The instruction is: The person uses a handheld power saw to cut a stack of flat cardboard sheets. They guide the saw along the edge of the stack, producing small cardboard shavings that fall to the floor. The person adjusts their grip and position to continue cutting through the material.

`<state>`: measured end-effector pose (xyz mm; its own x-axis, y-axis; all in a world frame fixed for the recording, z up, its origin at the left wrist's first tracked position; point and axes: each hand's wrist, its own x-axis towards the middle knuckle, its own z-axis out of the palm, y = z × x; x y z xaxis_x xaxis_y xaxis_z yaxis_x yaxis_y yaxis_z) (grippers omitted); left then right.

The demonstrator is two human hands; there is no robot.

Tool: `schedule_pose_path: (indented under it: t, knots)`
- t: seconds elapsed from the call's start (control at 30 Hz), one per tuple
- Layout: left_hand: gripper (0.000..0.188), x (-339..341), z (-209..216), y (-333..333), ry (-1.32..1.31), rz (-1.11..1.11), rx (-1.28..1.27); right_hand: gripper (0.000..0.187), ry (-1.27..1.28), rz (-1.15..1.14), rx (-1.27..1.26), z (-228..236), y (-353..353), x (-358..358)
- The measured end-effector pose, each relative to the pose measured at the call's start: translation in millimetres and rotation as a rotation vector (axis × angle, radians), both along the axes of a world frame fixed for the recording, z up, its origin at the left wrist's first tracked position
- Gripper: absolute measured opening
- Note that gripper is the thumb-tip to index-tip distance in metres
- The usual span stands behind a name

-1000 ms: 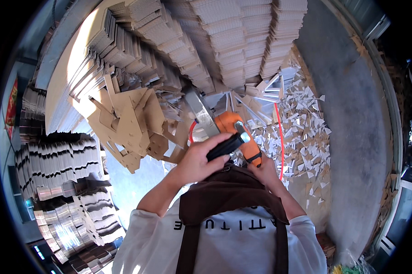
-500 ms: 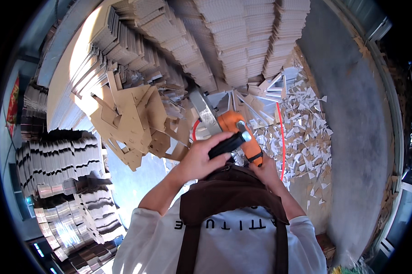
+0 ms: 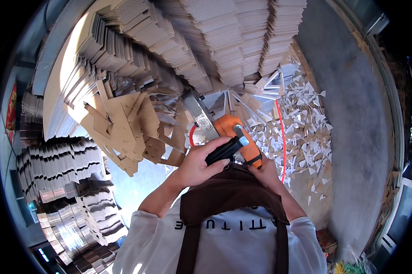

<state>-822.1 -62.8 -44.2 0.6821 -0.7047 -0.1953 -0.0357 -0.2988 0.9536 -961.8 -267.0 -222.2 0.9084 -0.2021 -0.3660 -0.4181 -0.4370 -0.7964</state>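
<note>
- Hands both on orange power tool (image 3: 233,134), held just above brown apron (image 3: 229,196) at chest, centre of view.
- Left hand (image 3: 199,160): fingers curled tight round black side handle (image 3: 224,150) of tool, thumb on top; full wrap, no gap seen.
- Right hand (image 3: 263,171): at rear/lower end of orange body, fingers closed on it as far as visible; fingertips mostly hidden behind tool, so exact grip can't tell.
- Tool's round metal guard/disc (image 3: 199,114) points up-left, away from person, edge close to cut cardboard pieces (image 3: 124,125); touching or not, can't tell.
- Red cord (image 3: 281,137) runs in a curve on right of tool, over scraps.
- Cardboard pieces: brown die-cut shapes, loose heap left of tool, w/ slots and tabs.
- Tall stacks of flat cardboard sheets (image 3: 224,36) behind tool, fanned rows across top of view.
- More stacked sheets (image 3: 55,164) at left, edges striped light/dark.
- White paper offcuts (image 3: 306,128) littered on floor to right, small triangles, well spread.
- Grey concrete floor (image 3: 356,114) beyond offcuts at right.
- White long-sleeve shirt (image 3: 156,242) under apron, sleeves pushed up at forearms.
</note>
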Motion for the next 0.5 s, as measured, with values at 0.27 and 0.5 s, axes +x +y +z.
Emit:
schedule_pose_path:
  t: [0.27,0.5]
  knots:
    - [0.049,4,-17,4,0.066,0.038,0.028,0.054,-0.002,0.002,0.041,-5,2,4]
    - [0.053,-10,-10,-3,-0.042,-0.068,0.027,0.055,-0.016,-0.003,0.034,-8,-6,-19]
